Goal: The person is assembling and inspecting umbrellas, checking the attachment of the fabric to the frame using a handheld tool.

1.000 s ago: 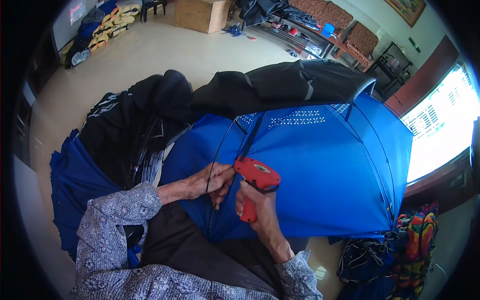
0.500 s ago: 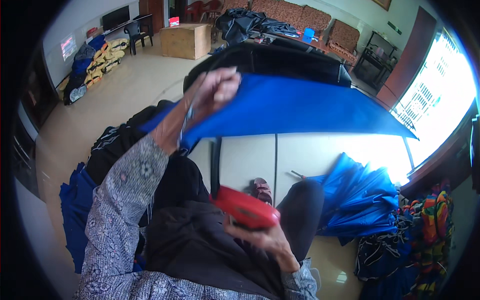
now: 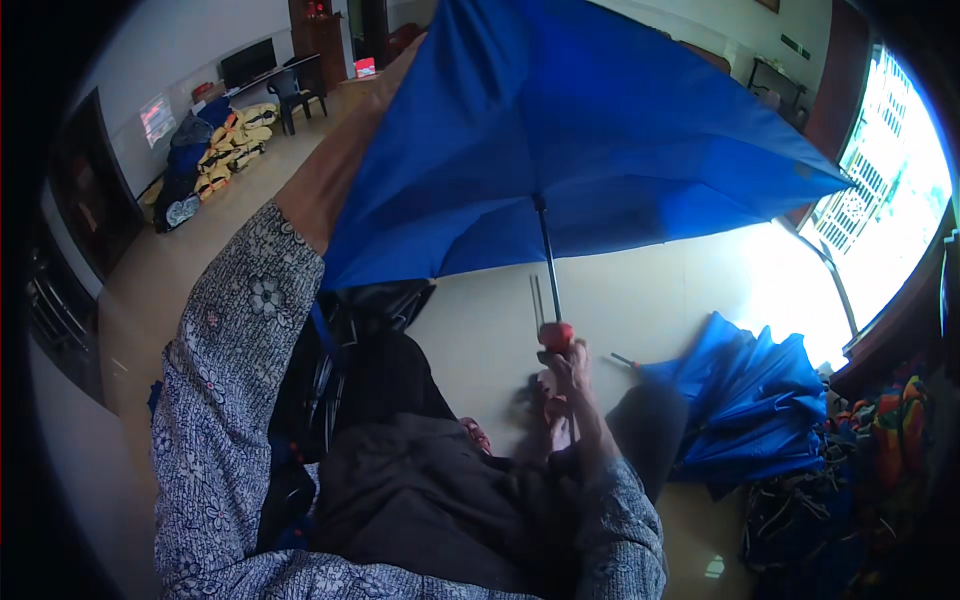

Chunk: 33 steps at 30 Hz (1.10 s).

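Note:
A blue umbrella (image 3: 600, 120) is spread out in front of me, its canopy high and its dark shaft (image 3: 551, 265) running down toward my lap. My left forearm (image 3: 335, 175) reaches up along the canopy's left side. The left hand's fingers are hidden behind the cloth, so its grip does not show. In my right hand (image 3: 572, 372), closed at the shaft's lower end, is a red hand-held object (image 3: 556, 337). Its exact kind is unclear, and whether the fingers also grip the shaft cannot be made out.
To the right lies a folded blue umbrella (image 3: 750, 400), beside dark and multicoloured cloth bundles (image 3: 895, 430). Black folded material (image 3: 385, 302) lies by my left knee. Yellow and dark bundles (image 3: 225, 150) are piled at the far left wall near a black chair (image 3: 293, 98).
The blue canopy has risen and tilted, showing its underside and shaft. My left hand has gone up behind it. My right hand has moved forward and right with the red object, to the shaft.

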Available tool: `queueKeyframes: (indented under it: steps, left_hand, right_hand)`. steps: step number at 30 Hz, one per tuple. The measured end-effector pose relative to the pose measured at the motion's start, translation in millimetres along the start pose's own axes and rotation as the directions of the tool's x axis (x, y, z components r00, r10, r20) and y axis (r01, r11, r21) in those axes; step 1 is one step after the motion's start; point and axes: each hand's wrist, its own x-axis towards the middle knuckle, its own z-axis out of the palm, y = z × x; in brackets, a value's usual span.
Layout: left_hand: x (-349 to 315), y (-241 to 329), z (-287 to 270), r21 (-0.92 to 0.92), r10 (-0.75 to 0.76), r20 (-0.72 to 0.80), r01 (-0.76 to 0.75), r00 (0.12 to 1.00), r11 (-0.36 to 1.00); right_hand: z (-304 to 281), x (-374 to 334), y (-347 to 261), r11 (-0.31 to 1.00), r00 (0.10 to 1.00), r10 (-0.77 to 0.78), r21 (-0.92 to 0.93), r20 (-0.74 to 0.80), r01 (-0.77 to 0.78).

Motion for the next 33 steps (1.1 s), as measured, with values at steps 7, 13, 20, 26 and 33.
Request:
queueKeyframes:
  steps: [7,13,20,26,33]
  left_hand:
    - [-31,79,-17,0.236,0.189,-0.075,-0.167,0.979,0.957]
    - [-91,139,-22,0.514,0.403,-0.121,-0.290,0.907,0.808]
    - [-165,110,-19,0.928,0.682,-0.065,-0.208,0.729,0.310]
    - [-135,27,-83,0.780,0.241,-0.426,0.219,0.872,0.586]
    - [-63,-19,-103,0.638,0.009,-0.464,0.327,0.886,0.697]
  right_hand:
    - [28,-14,17,0.942,0.978,0.100,0.298,0.183,-0.152]
    - [12,10,-55,0.852,0.967,0.175,0.464,0.185,-0.243]
    - [-13,4,-148,0.717,0.989,0.079,0.682,0.125,-0.144]
    - [-38,-26,-189,0.647,0.990,0.100,0.749,0.103,-0.144]
    - [-71,-65,-220,0.639,0.984,0.035,0.753,0.177,-0.158]
